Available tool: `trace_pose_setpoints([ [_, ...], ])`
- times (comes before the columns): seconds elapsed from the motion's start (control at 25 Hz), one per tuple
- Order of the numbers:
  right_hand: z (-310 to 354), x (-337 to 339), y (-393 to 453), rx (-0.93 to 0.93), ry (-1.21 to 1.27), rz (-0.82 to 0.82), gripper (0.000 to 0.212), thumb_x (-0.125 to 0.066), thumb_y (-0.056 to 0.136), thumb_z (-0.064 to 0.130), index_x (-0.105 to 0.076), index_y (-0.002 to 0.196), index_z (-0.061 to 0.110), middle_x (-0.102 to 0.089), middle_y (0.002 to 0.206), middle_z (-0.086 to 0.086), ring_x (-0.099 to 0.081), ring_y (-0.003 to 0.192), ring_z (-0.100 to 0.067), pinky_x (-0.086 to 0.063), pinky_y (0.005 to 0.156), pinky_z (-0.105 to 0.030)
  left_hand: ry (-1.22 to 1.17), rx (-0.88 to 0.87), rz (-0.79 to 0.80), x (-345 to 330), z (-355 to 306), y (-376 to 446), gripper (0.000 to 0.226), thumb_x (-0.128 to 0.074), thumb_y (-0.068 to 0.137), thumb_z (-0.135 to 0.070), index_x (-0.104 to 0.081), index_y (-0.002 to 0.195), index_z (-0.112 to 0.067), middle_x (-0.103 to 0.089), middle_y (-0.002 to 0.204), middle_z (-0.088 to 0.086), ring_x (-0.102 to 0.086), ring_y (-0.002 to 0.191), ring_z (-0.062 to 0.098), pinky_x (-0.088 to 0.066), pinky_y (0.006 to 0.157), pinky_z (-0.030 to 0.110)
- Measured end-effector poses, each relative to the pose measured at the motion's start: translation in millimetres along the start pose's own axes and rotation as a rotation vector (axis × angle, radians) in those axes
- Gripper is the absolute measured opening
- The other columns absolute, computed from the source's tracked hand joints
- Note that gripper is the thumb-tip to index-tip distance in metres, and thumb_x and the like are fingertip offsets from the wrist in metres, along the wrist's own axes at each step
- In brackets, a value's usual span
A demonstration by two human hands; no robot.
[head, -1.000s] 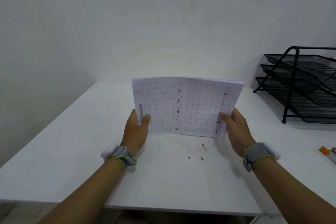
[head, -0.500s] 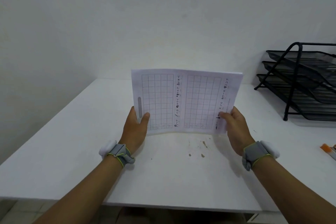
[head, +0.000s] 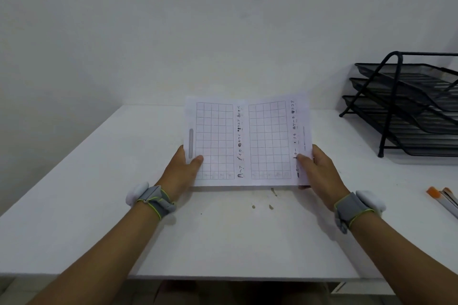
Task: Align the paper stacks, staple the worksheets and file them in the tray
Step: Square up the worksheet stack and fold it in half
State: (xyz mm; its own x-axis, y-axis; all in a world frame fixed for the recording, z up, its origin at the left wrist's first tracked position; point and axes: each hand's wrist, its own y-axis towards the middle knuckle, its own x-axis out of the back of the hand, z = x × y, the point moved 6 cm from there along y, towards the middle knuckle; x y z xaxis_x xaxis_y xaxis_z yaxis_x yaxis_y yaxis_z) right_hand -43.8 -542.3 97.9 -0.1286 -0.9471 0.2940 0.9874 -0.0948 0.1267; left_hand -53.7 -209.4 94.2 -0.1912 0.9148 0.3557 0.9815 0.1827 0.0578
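The paper stack [head: 247, 142] stands near upright on its lower edge, which meets the desk [head: 99, 181] or sits just above it — the frame does not settle which. It is white, printed with two grids and columns of small characters, and its upper right corner leans away slightly. The side edges look flush, so the step in hand is judged to be alignment: squaring the sheets before stapling.

The left hand [head: 182, 173] grips the lower left edge, thumb on the printed face, the other fingers hidden behind the sheets. The right hand [head: 319, 173] grips the lower right edge the same way, thumb pressed on the front.

Next move, as a judgement: tap the lower edge on the desk until all sheets are level, then lay the stack flat for stapling. No stapler is in view, so it would have to be found first.

The black wire tray [head: 409, 106] — three tiers — stands well apart at the right rear of the desk. Orange-tipped pens [head: 443, 199] lie near the right edge.
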Motion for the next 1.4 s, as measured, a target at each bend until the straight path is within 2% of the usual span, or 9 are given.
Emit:
trace_pose_setpoints([
  [0.08,-1.0,4.5,-2.0,-0.037,0.038,0.008,0.015,-0.044,0.103,0.029,-0.057,0.104,0.037,-0.067,0.108,0.012,-0.067,0.085,-0.020,-0.058,0.053,-0.033,-0.017,0.052,0.037,-3.7,-1.8,3.6,0.035,-0.054,0.097,-0.033,-0.046,0.128,-0.016,-0.057,0.118,0.003,-0.056,0.101,0.022,-0.046,0.088,0.032],
  [0.24,-2.5,10.3,-3.8,-0.102,0.111,-0.009,0.017,-0.043,0.103,0.026,-0.057,0.106,0.034,-0.067,0.109,0.008,-0.064,0.083,-0.021,-0.049,0.047,-0.026,-0.004,0.145,0.121,-6.9,-3.2,5.5,0.032,-0.054,0.097,-0.034,-0.052,0.123,-0.014,-0.062,0.111,0.005,-0.060,0.094,0.026,-0.052,0.079,0.036],
  [0.32,-3.1,12.4,-3.5,-0.130,0.155,-0.028,0.017,-0.044,0.103,0.025,-0.057,0.107,0.035,-0.066,0.111,0.007,-0.063,0.085,-0.021,-0.047,0.047,-0.025,-0.184,0.209,0.154,-6.8,1.9,-2.0,0.025,-0.057,0.096,-0.033,-0.058,0.115,-0.016,-0.066,0.109,0.006,-0.062,0.087,0.024,-0.057,0.065,0.037],
  [0.44,-3.7,16.4,-3.3,-0.153,0.214,-0.061,0.018,-0.044,0.103,0.023,-0.057,0.107,0.034,-0.065,0.114,0.005,-0.061,0.087,-0.021,-0.046,0.046,-0.024,-0.503,0.267,0.158,-12.2,13.7,-17.6,0.018,-0.062,0.094,-0.028,-0.063,0.110,-0.019,-0.068,0.105,0.004,-0.063,0.073,0.016,-0.049,0.048,0.028],
  [0.56,-4.6,14.2,-3.3,-0.164,0.233,-0.068,0.019,-0.044,0.102,0.023,-0.056,0.113,0.032,-0.064,0.118,0.003,-0.062,0.092,-0.024,-0.045,0.045,-0.023,-0.698,0.273,0.078,-20.3,20.2,-26.9,0.015,-0.062,0.093,-0.027,-0.065,0.105,-0.019,-0.068,0.096,0.002,-0.063,0.067,0.012,-0.048,0.048,0.027],
  [0.68,-5.2,8.0,-5.2,-0.178,0.256,-0.064,0.018,-0.044,0.103,0.025,-0.056,0.111,0.036,-0.065,0.121,0.006,-0.064,0.099,-0.027,-0.045,0.047,-0.025,-0.855,0.275,0.064,-35.2,14.0,-32.1,0.015,-0.065,0.091,-0.027,-0.066,0.104,-0.019,-0.068,0.085,0.000,-0.063,0.061,0.012,-0.047,0.047,0.027],
  [0.96,3.4,-3.4,-11.2,-0.161,0.278,-0.039,0.019,-0.043,0.103,0.027,-0.056,0.115,0.035,-0.067,0.119,0.007,-0.066,0.100,-0.026,-0.047,0.048,-0.024,-0.749,0.159,0.185,-80.0,-17.3,-40.9,0.021,-0.064,0.091,-0.029,-0.066,0.107,-0.017,-0.066,0.075,0.002,-0.058,0.057,0.012,-0.045,0.044,0.027],
  [1.16,12.2,-0.9,-13.3,-0.119,0.272,-0.029,0.020,-0.043,0.103,0.025,-0.057,0.107,0.040,-0.069,0.114,0.005,-0.067,0.093,-0.026,-0.048,0.050,-0.029,-0.563,0.108,0.330,-99.7,-32.7,-42.1,0.037,-0.047,0.100,-0.038,-0.065,0.110,-0.007,-0.056,0.060,0.003,-0.051,0.050,0.013,-0.042,0.043,0.027],
  [1.4,0.2,17.0,-13.0,-0.158,0.254,-0.073,0.016,-0.048,0.101,0.027,-0.062,0.105,0.032,-0.072,0.109,0.002,-0.068,0.088,-0.024,-0.051,0.050,-0.029,-0.504,0.080,0.349,-116.7,-35.8,-35.1,0.044,-0.043,0.102,-0.037,-0.059,0.119,0.000,-0.048,0.058,0.001,-0.042,0.049,0.013,-0.043,0.044,0.027],
])
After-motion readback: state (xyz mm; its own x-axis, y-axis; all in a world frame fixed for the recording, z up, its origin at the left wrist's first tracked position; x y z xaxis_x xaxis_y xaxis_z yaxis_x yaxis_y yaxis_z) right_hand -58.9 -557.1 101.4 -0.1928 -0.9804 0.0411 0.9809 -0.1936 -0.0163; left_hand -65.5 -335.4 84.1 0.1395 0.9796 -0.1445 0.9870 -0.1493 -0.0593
